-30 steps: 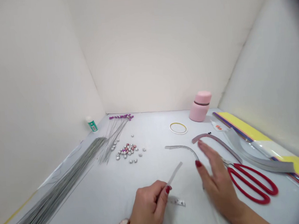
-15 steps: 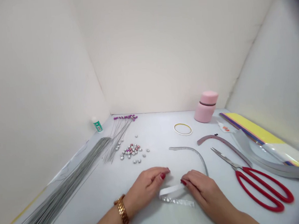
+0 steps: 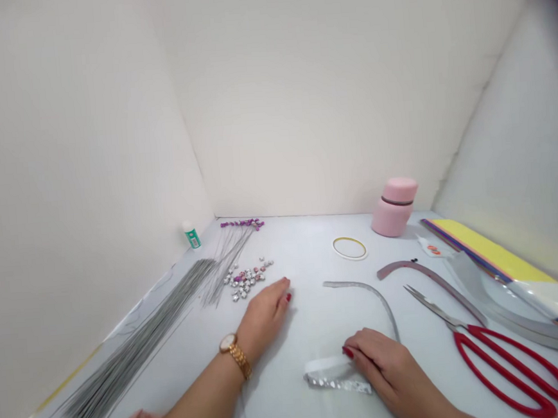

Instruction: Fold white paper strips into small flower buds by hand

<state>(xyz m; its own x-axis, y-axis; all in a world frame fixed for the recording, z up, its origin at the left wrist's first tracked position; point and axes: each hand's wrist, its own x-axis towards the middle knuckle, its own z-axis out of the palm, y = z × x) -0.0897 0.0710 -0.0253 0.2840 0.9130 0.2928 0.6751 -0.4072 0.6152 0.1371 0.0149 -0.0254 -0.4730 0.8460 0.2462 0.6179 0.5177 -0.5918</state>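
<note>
My right hand (image 3: 385,368) has its fingers closed on one end of a paper strip (image 3: 338,384), white on one face and shiny silver on the other. The strip bends back on itself at its left end, just above the table. My left hand (image 3: 264,316), with a gold watch on the wrist, lies out over the table with fingers stretched and thumb a little apart. Nothing shows in it. Just beyond it is a pile of small folded stars (image 3: 246,279), mostly silver, some pink and purple. Part of the pile is hidden behind the hand.
Thin grey wires (image 3: 140,349) lie at left, beside purple-tipped stems (image 3: 241,225) and a glue stick (image 3: 191,236). A tape ring (image 3: 350,257), a pink flask (image 3: 392,210), curved strips (image 3: 377,294), red-handled scissors (image 3: 467,331) and coloured sheets (image 3: 494,243) lie to the right.
My left hand has moved forward and left, away from the strip and up to the stars. My right hand still holds the strip. The view has shifted slightly.
</note>
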